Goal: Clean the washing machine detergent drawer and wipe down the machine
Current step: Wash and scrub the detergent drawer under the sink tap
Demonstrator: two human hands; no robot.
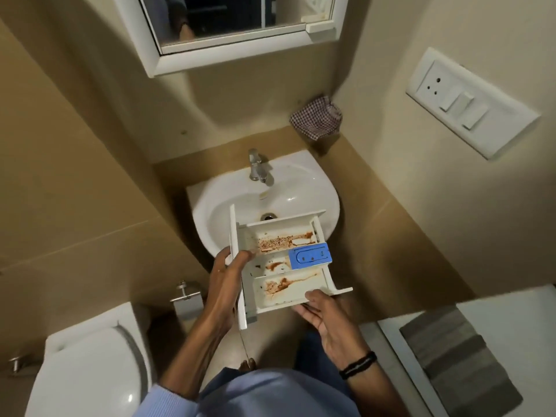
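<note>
Gripping detergent drawer [296, 285] at its front-panel end with my left hand [229, 273], thumb inside; right hand [322, 315] flat, palm up, under near edge. Drawer lies crosswise over front rim of washbasin [319, 188], stains up, tap [258, 168] dead ahead.

The view comes from a wide-angle camera on the person's head, which looks forward and steeply down, so the blue shirt [264, 395] fills the 6 o'clock edge and the walls bend toward the borders. It is near to the work: the left hand [228, 275] and the right hand [325, 314] with the detergent drawer [285, 284] lie at the centre, and the wash basin [301, 188] is just beyond, toward 12 o'clock. Farther away, the mirror [228, 19] is cut by the 12 o'clock edge, the toilet [90, 371] sits at 7 o'clock and the switch plate [469, 103] at 2 o'clock.
</note>
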